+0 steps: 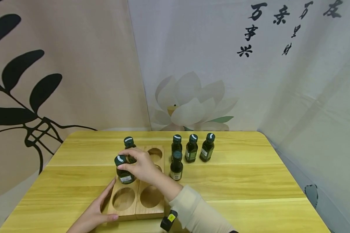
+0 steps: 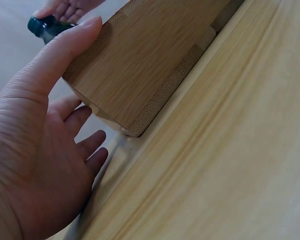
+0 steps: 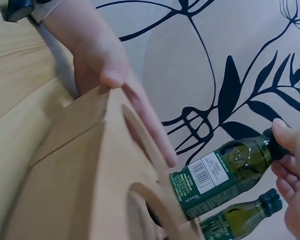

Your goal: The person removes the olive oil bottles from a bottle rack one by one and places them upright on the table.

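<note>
My right hand (image 1: 144,165) pinches the dark cap of a small green glass bottle (image 3: 205,175) between thumb and fingers. This bottle tilts slightly, its base at a left-column hole of the wooden bottle rack (image 1: 135,212); how deep it sits is hidden. Behind it, a second bottle (image 1: 129,142) stands in the rack's back left, partly covered by my right hand. With the thumb at the front edge and the fingers along the left side, my left hand (image 2: 35,125) holds the rack's near left corner. Round holes (image 1: 123,199) without bottles show in the front row.
Right of the rack, several similar bottles (image 1: 191,152) stand upright on the wooden table (image 1: 236,194); the nearest one (image 1: 176,168) is close to the rack's right side. A printed cloth backdrop (image 1: 192,48) hangs behind the table.
</note>
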{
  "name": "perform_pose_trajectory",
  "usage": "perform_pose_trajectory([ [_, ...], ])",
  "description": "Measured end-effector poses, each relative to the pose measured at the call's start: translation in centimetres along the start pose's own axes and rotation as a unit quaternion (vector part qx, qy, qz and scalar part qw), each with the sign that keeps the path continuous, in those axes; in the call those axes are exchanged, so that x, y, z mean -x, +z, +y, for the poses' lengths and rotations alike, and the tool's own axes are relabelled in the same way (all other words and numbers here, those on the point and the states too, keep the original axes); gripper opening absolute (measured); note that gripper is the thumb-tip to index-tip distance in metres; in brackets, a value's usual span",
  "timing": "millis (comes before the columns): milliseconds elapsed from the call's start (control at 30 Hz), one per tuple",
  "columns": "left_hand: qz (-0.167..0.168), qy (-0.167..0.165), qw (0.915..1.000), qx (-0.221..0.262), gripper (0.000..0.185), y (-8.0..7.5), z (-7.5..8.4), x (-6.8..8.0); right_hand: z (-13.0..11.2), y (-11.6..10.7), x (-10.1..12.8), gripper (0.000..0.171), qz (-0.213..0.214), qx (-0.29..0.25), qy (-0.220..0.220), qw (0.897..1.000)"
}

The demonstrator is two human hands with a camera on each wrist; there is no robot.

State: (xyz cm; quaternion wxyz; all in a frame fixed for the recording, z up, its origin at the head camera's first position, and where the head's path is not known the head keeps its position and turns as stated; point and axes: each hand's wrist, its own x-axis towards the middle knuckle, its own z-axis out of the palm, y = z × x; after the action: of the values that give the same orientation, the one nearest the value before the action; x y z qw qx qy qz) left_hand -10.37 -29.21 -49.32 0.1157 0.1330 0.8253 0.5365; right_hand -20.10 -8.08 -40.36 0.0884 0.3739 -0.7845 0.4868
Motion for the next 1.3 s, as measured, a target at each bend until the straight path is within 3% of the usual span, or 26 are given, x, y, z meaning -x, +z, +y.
perform_pose_trajectory([
  [500, 0.004, 0.005, 0.9999, -0.01, 0.103, 0.0, -0.1, 0.1, -2.8, -3.1, -0.8, 0.036, 0.029, -0.022, 0.042, 0.998],
  [833, 0.008, 0.012, 0.9998, 0.016, 0.104, -0.1, -0.4, 0.2, -4.0, -6.1, -0.9, 0.035, 0.067, -0.063, -0.009, 0.996],
  [1067, 0.011, 0.021, 0.9996, 0.013, 0.104, 0.0, -0.4, 0.2, -4.8, -8.7, -0.3, 0.035, 0.094, -0.051, -0.014, 0.994],
  [1300, 0.009, 0.006, 0.9999, 0.005, 0.105, 0.0, -0.2, 0.1, -4.8, -11.3, 0.5, 0.034, 0.126, -0.063, -0.039, 0.989],
])
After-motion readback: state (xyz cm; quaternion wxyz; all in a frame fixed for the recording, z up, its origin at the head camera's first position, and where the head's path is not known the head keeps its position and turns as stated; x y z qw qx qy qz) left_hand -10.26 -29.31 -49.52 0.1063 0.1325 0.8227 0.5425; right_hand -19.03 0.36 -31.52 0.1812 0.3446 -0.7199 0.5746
